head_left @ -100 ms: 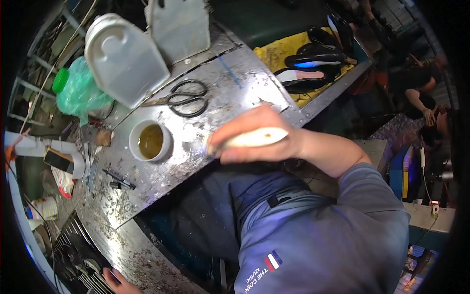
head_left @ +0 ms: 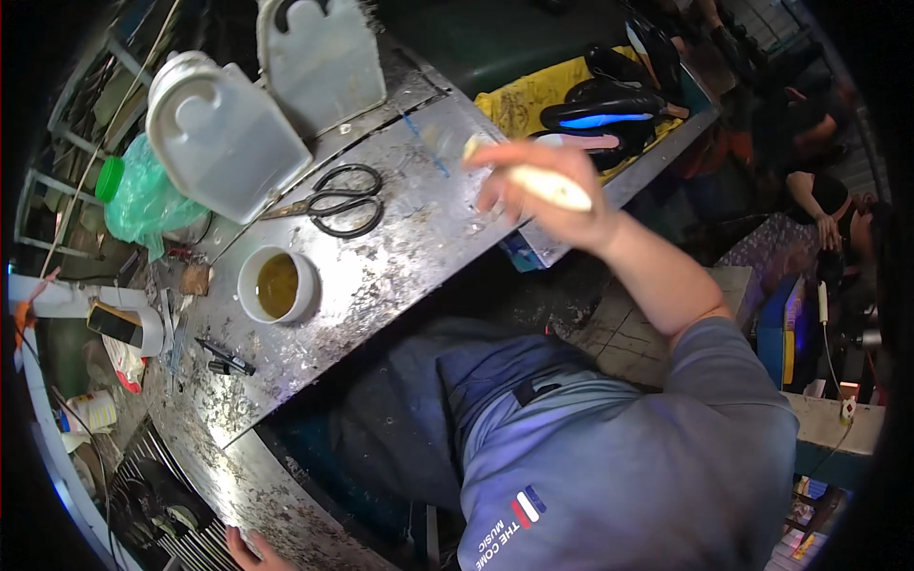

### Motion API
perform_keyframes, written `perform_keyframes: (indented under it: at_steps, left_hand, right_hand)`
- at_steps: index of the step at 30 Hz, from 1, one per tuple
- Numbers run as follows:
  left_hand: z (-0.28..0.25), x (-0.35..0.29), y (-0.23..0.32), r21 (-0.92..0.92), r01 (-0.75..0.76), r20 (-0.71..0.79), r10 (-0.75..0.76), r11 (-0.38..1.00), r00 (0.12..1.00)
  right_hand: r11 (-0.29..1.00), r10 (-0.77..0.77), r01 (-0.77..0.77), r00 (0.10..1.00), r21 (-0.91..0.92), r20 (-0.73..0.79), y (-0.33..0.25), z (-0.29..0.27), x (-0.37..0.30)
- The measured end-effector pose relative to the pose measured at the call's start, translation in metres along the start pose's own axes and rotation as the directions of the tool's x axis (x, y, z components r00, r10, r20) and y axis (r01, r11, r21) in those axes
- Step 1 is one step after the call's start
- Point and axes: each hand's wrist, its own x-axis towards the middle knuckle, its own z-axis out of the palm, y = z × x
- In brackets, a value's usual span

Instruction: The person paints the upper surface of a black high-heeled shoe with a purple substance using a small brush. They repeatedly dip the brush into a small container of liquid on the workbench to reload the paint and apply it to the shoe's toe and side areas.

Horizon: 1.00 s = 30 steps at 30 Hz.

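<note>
In my right hand (head_left: 571, 190) is a brush with a pale handle (head_left: 547, 187), its fingers closed round it. Motion blurs its bristle end. The hand is raised over the right edge of the metal worktable (head_left: 400, 228), near black shoes (head_left: 600, 114) on a yellow-lined tray. Left of it stands a white cup (head_left: 303, 290) of yellowish-brown liquid. My left hand (head_left: 255, 554) shows only in part at the bottom edge, beside a slatted rack (head_left: 181, 547) with dark objects on it. Its visible fingers are apart, with nothing seen between them.
Black-handled scissors (head_left: 347, 202) lie behind the cup, and black pens (head_left: 226, 357) lie in front. Cut-open white plastic jugs (head_left: 224, 143) and a green plastic bag (head_left: 148, 200) stand at the back left. A person (head_left: 814, 205) is at the far right.
My right hand has moved away from beside the cup, up and to the right, with the brush still in it. The view has shifted slightly. My left hand's fingers have moved a little.
</note>
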Motion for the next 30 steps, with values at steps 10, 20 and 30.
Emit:
perform_keyframes:
  at_steps: [10, 20, 30]
  left_hand:
    - [0.021, -0.059, 0.087, 0.035, -0.177, 0.201, 0.167, 0.984, 0.965]
    - [0.026, -0.080, 0.106, 0.150, -0.407, 0.272, 0.358, 0.901, 0.893]
    - [0.030, -0.089, 0.133, -0.007, -0.448, 0.255, 0.435, 0.894, 0.863]
  right_hand:
    - [0.164, -0.039, 0.130, 0.991, -0.978, 0.125, 0.140, -0.146, -0.007]
    - [-0.145, 0.136, -0.092, 0.984, -0.985, -0.112, 0.217, -0.222, 0.029]
    - [0.653, -0.244, -0.355, 0.738, -0.669, -0.630, 0.106, -0.245, 0.012]
